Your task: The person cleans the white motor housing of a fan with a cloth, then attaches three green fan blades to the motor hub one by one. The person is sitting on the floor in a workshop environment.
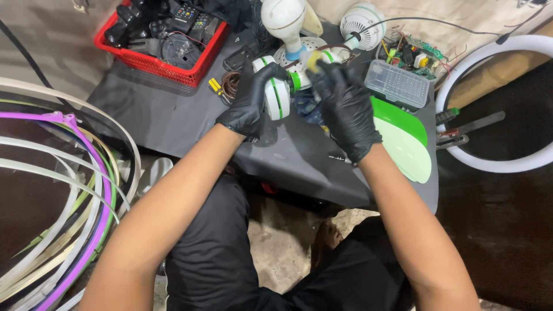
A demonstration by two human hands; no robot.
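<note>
Head view: one camera looking down at both gloved hands over a dark worktop [173, 115].
Left hand [252, 101]: black glove, fingers wrapped around a white and green lamp housing [277, 95].
Right hand [345, 106]: black glove, fingertips pinching a small yellow part [314, 59] just above the housing.
Lamp housing: held above the middle of the worktop, near its far edge.
Around: red basket [155, 63] far left, clear plastic box [397, 83] right, green cover [403, 129] beside the right wrist.

There were two gloved hands, left [250, 103] and right [345, 106], one red basket [158, 66], one clear box [397, 83], two green covers [403, 135], one white ring [495, 103] and one circuit board [417, 55].
</note>
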